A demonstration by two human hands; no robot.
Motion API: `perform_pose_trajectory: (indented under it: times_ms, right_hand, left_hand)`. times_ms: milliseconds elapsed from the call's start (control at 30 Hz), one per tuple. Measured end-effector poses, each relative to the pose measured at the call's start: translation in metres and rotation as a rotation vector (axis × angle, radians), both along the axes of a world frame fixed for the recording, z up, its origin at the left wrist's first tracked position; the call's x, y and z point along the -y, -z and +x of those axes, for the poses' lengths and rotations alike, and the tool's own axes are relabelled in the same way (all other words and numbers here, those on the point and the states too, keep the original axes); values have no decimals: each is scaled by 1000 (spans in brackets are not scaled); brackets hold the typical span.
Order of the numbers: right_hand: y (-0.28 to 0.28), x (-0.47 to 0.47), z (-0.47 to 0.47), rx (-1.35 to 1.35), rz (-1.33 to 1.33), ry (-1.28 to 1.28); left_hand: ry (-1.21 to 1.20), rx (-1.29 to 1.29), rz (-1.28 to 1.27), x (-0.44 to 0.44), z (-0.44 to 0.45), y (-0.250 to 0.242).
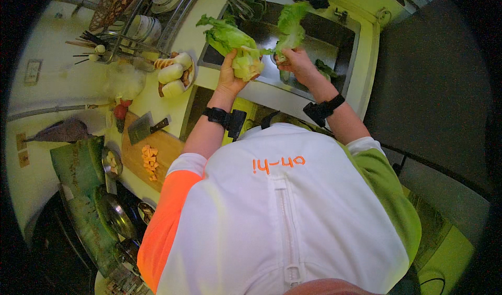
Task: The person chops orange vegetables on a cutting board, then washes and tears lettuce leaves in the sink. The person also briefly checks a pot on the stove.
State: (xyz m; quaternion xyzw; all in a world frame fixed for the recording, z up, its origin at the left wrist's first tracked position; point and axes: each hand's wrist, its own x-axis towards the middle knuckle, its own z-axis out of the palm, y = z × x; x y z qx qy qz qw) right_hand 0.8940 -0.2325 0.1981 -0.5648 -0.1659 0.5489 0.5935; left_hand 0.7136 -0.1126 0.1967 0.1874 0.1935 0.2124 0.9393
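Over the near left part of a metal sink (355, 46), my left hand (230, 75) grips a head of leafy lettuce (231, 38), its pale stem end turned toward me. My right hand (298, 63) pinches a single lettuce leaf (291, 24) by its base, the leaf's tip pointing away from me. The two hands are a short way apart at about the same height. Some darker green leaves (325, 69) lie in the sink beneath my right forearm. Part of the basin is hidden behind the lettuce and my hands.
Left of the sink, a plate of whitish rolls (172, 75) stands on the counter. A cleaver (147, 127) and diced orange pieces (150, 161) lie on a wooden cutting board (131, 154). A dish rack (137, 16) holds bowls. A lidded pan (117, 216) sits at lower left.
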Motion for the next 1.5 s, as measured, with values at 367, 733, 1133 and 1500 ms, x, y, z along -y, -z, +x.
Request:
perform_pose_trajectory:
  times_ms: [367,733,1133,1500]
  right_hand:
    - [-22,-38,-36,1026,202,-7]
    - [-12,-41,-7,126,215,-45]
    - [-23,-18,39,-496,468,61]
    - [-36,-30,4,-493,464,-265]
  left_hand:
    - [-29,-182,138,-16,8,1]
    - [-61,-243,109,-42,-2,11]
    - [105,-65,49,-43,-4,-7]
    - [232,188,-270,-25,-12,-15]
